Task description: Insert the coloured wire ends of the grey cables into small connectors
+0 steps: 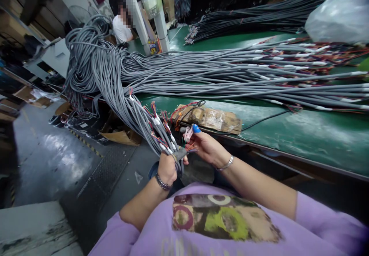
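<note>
My left hand [168, 168] is closed round the end of a bundle of grey cables [138, 119], just below me. White bands and fanned-out coloured wires [155, 112] show at several cable ends. One grey cable end [180, 154] lies across the left hand, its thin coloured wires spread toward my right hand [206, 146]. That right hand, with a blue cover [196, 128] on one fingertip, is closed on a small pink tool [188, 133] beside these wires. The exact kind of the pink tool is too small to tell.
Grey cables [201, 71] lie along the green table [288, 133] and hang over its left end. A taped wooden block [221, 120] sits at the near edge. Black cables [245, 21], a plastic bag [340, 14], a post [161, 21] and a person [122, 29] are farther back.
</note>
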The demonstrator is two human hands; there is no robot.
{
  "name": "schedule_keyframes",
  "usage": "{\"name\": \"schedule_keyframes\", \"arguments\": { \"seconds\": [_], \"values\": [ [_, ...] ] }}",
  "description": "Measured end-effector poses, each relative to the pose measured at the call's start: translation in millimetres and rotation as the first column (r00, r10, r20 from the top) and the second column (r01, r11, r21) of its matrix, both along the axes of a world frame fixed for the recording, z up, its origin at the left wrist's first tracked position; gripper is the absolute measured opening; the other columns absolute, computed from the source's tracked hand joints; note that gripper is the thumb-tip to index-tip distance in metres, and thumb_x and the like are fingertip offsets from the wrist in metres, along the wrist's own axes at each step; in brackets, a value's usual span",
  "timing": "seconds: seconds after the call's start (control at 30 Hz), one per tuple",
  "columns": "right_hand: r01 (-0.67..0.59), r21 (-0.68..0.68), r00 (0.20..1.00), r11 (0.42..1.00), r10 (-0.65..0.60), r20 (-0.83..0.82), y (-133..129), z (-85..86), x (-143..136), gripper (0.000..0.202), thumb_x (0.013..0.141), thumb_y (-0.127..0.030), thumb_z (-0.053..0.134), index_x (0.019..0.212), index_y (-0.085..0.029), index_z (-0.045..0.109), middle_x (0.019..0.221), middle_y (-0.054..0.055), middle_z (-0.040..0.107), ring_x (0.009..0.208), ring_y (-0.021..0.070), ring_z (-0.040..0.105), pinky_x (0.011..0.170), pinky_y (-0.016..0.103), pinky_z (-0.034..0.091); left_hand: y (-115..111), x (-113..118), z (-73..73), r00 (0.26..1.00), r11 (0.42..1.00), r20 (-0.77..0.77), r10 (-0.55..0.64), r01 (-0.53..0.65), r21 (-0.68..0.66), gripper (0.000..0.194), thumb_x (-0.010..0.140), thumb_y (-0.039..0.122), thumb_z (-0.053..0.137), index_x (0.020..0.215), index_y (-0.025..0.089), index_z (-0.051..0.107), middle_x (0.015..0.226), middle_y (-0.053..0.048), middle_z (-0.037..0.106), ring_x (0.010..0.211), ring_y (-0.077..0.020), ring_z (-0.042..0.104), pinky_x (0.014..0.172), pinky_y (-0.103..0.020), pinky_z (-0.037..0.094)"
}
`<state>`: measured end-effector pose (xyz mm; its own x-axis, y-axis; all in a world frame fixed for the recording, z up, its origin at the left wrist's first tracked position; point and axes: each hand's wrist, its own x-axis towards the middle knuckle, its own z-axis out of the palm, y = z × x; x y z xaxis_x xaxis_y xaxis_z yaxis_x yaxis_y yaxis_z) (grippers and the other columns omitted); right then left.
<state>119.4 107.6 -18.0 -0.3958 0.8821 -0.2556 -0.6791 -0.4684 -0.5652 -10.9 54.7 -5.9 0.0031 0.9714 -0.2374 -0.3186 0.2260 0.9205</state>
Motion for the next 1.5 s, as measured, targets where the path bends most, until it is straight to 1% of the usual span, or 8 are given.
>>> {"name": "schedule_keyframes", "arguments": {
  "seconds": [0.2, 0.33, 0.5, 0.7, 0.9, 1.17, 1.33, 1.5],
  "values": [
    [0.069, -0.064, 0.998, 0.996, -0.069, -0.008, 2, -0.8, -4, 0.029, 0.073, -0.044, 0.071, 0.079, -0.015, 0.069, 0.065, 0.001, 0.065, 0.056, 0.0102, 0.057, 0.054, 0.022, 0.047, 3, 2, -3.7, 1.0, 0.999, -0.008, 0.027, -0.027, -0.031, 0.022, 0.061, 0.03, 0.072, 0.056, 0.014, 0.059, 0.046, 0.001, 0.052, 0.045, -0.0101, 0.05, 0.048, -0.024, 0.044],
    [0.041, -0.06, 0.999, 0.997, -0.043, -0.022, 0, 0.2, -4, 0.033, 0.073, -0.047, 0.07, 0.081, -0.016, 0.068, 0.066, 0.001, 0.065, 0.055, 0.01, 0.056, 0.053, 0.022, 0.046, 3, 2, -2.9, 0.999, 0.999, 0.003, 0.036, -0.035, -0.041, 0.021, 0.059, 0.029, 0.072, 0.057, 0.014, 0.059, 0.048, 0.001, 0.055, 0.045, -0.01, 0.05, 0.047, -0.024, 0.044],
    [-0.019, -0.043, 0.999, 0.999, 0.017, -0.032, -2, 4.1, 0, 0.04, 0.079, -0.057, 0.058, 0.08, -0.017, 0.065, 0.068, 0.002, 0.065, 0.056, 0.0118, 0.057, 0.053, 0.025, 0.048, -3, -1, 2.1, 0.999, 0.999, -0.001, 0.036, -0.036, -0.016, 0.019, 0.061, 0.028, 0.071, 0.057, 0.014, 0.059, 0.047, 0.001, 0.055, 0.045, -0.0106, 0.051, 0.048, -0.024, 0.044],
    [-0.019, 0.031, 1.0, 0.999, 0.019, -0.013, -4, 1.3, 3, 0.025, 0.076, -0.041, 0.068, 0.078, -0.017, 0.065, 0.069, 0.0, 0.063, 0.057, 0.0095, 0.054, 0.054, 0.022, 0.047, -12, -2, 4.5, 0.997, 0.998, -0.049, 0.066, -0.065, 0.024, 0.024, 0.063, 0.034, 0.07, 0.056, 0.015, 0.058, 0.047, 0.001, 0.054, 0.049, -0.012, 0.054, 0.052, -0.025, 0.045],
    [0.003, 0.014, 1.0, 1.0, -0.003, -0.007, -4, -2.6, 4, 0.027, 0.076, -0.044, 0.067, 0.079, -0.017, 0.066, 0.072, 0.001, 0.065, 0.062, 0.0106, 0.056, 0.06, 0.025, 0.047, -6, 6, 5.3, 0.99, 0.991, -0.032, 0.135, -0.134, 0.026, 0.027, 0.061, 0.037, 0.072, 0.055, 0.015, 0.057, 0.046, 0.002, 0.052, 0.048, -0.0114, 0.054, 0.053, -0.025, 0.045],
    [0.033, -0.03, 0.999, 0.999, -0.033, -0.002, -3, 2.7, 3, 0.019, 0.077, -0.035, 0.068, 0.077, -0.016, 0.068, 0.071, 0.002, 0.067, 0.065, 0.0125, 0.058, 0.064, 0.027, 0.046, 3, 11, 2.3, 0.985, 0.985, 0.009, 0.171, -0.171, 0.003, 0.024, 0.058, 0.033, 0.073, 0.058, 0.015, 0.058, 0.047, 0.002, 0.054, 0.045, -0.0097, 0.051, 0.049, -0.024, 0.044],
    [0.051, 0.01, 0.999, 0.999, -0.051, 0.003, -5, 2.3, -1, 0.023, 0.077, -0.039, 0.067, 0.078, -0.016, 0.068, 0.071, 0.002, 0.067, 0.063, 0.0134, 0.057, 0.062, 0.028, 0.045, 0, 9, -0.8, 0.986, 0.986, -0.033, 0.161, -0.162, -0.023, 0.026, 0.057, 0.035, 0.074, 0.056, 0.014, 0.058, 0.049, 0.001, 0.055, 0.045, -0.0103, 0.052, 0.046, -0.024, 0.043],
    [-0.01, 0.006, 1.0, 1.0, 0.01, 0.002, -8, 1.9, 2, 0.032, 0.079, -0.05, 0.061, 0.078, -0.018, 0.066, 0.071, 0.002, 0.065, 0.063, 0.0126, 0.058, 0.062, 0.026, 0.047, -3, 6, 0.6, 0.989, 0.989, -0.012, 0.149, -0.149, -0.015, 0.025, 0.059, 0.034, 0.073, 0.058, 0.015, 0.058, 0.046, 0.002, 0.054, 0.044, -0.0105, 0.052, 0.049, -0.025, 0.044]
  ]
}}
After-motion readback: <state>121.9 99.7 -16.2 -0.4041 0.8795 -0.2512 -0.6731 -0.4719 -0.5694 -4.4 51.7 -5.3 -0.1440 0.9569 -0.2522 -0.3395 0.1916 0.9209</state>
